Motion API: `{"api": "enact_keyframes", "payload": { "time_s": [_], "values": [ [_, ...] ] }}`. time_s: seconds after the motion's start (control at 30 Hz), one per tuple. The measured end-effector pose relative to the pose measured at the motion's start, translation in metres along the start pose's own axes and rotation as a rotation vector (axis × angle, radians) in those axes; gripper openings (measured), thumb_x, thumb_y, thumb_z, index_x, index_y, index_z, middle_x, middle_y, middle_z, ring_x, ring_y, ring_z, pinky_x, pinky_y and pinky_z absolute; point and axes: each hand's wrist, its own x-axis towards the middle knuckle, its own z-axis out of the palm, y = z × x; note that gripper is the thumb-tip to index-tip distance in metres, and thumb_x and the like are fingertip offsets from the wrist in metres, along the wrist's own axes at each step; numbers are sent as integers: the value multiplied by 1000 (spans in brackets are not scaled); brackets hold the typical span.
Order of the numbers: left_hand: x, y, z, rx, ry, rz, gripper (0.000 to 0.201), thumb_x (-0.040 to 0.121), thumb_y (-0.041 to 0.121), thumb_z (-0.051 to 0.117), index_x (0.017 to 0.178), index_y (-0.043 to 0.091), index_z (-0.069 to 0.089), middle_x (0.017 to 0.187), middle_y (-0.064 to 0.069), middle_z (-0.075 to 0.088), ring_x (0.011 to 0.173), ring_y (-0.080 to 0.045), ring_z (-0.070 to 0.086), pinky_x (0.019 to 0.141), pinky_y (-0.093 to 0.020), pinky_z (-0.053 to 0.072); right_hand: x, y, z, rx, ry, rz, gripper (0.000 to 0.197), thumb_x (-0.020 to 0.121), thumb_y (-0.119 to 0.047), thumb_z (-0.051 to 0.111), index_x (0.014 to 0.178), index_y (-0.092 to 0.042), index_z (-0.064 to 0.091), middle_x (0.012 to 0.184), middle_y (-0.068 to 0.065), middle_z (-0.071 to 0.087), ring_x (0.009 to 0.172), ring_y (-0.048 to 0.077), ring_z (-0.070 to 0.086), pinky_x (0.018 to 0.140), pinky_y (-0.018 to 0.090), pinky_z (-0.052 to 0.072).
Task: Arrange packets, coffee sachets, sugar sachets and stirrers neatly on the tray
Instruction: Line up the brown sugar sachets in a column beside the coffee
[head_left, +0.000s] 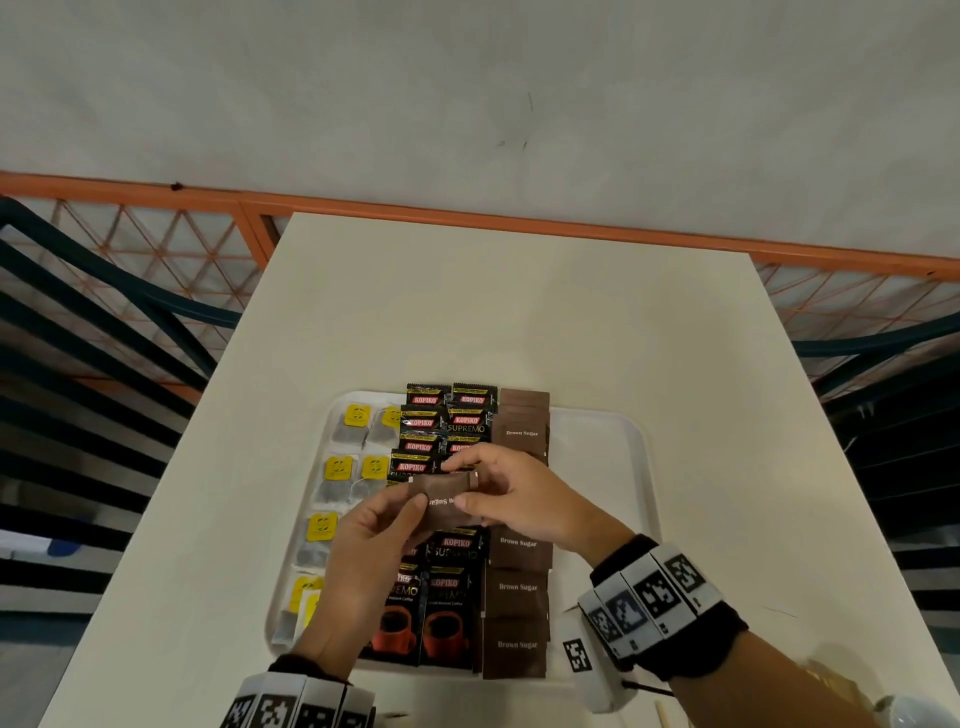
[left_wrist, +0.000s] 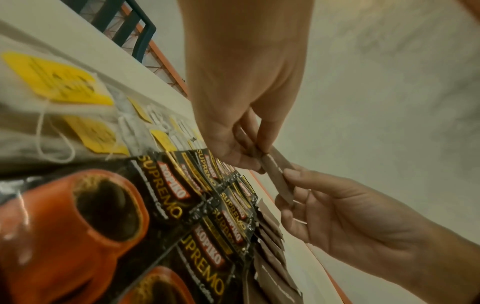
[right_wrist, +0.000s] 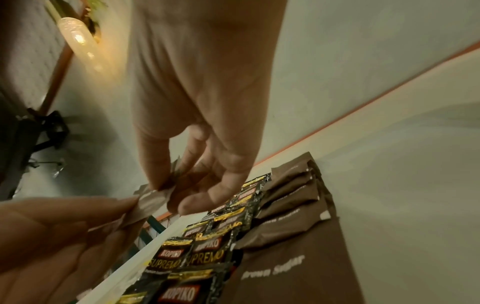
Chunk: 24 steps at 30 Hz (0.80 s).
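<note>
The left hand (head_left: 363, 540) and the right hand (head_left: 511, 496) meet above the middle of the tray (head_left: 602, 467), and between them they hold one brown sugar sachet (head_left: 447, 501) up off the rows below. The left thumb and fingers pinch its left end; the right thumb and fingers pinch its right end, with the remaining right fingers loosely curled (the left wrist view shows the sachet (left_wrist: 276, 176) edge-on, a thin brown strip caught between both sets of fingertips). Its white lettering reads upside down from the head camera. Directly beneath the hands run two columns of black Kopiko coffee sachets (head_left: 447, 597), overlapping one another from the far rim of the tray to the near rim. Just to their right lies a single column of brown sugar sachets (head_left: 517, 587), also overlapped, touching the coffee column along its edge. To the left of the coffee, tea bags with yellow tags (head_left: 337, 470) sit in pairs on the tray's left side. The tray rests on a pale table (head_left: 519, 312), and both wrists wear bands with black-and-white markers (head_left: 649, 592).
</note>
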Motion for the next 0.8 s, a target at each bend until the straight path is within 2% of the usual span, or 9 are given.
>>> {"api": "enact_keyframes", "payload": {
  "time_s": [0.07,0.17,0.27,0.37,0.43,0.53,0.63,0.7,0.8],
  "values": [
    [-1,2,-1,118,-19,60,20,86,0,58,90,15,71,83,-3,74,82,-16,68,72,-22,54,0,-2,3,-167,2,-90,21,86,-18,62,107,-22,61,94,-12,61,89,2,60,80,18,48],
    [-2,3,2,174,23,112,22,87,1,57,90,19,70,85,1,72,82,-8,66,74,-19,50,1,-6,6,-281,159,-237,11,84,-15,64,95,-17,66,82,-24,52,80,-8,51,72,6,38],
    [0,7,4,-93,63,-45,18,93,11,49,101,7,63,94,-7,65,89,-20,62,80,-29,49,-1,-6,9,-325,289,-365,8,81,-11,66,88,-13,68,84,-20,49,80,-2,50,73,12,41],
    [-2,13,5,-208,-24,-130,19,92,12,49,104,4,62,92,-12,67,86,-22,65,79,-31,51,-6,-2,14,-364,251,-416,10,80,-13,67,90,-12,69,98,-5,53,95,8,52,86,20,45],
    [-2,12,5,-141,-26,-93,20,88,3,53,103,10,63,92,-7,71,83,-17,67,70,-24,55,-10,1,17,-331,199,-392,16,79,-23,71,92,-14,70,106,-4,53,103,6,49,91,17,41],
    [-2,9,2,-32,-21,-39,31,85,-6,54,107,16,61,85,-3,73,77,-14,69,63,-18,54,-14,5,15,-229,262,-259,23,82,-30,67,103,-23,66,114,-11,49,111,1,44,96,15,37],
    [-8,10,2,54,-48,-18,35,85,-5,56,111,17,60,89,-10,73,85,-21,69,68,-19,56,-15,8,9,-30,178,-44,38,85,-21,65,120,-24,53,104,-6,61,98,4,57,83,16,44],
    [-14,11,0,110,-46,11,28,86,0,56,107,18,61,89,-9,73,88,-22,68,71,-20,55,-15,8,4,17,142,5,35,84,-15,65,117,-20,55,93,-4,65,88,5,62,77,16,49],
    [-31,13,-18,235,-23,31,19,88,12,57,103,18,65,94,1,73,88,-12,69,80,-26,51,-9,10,-15,62,307,45,25,83,-11,65,106,-14,58,90,-3,66,77,7,63,66,15,51]
  ]
}}
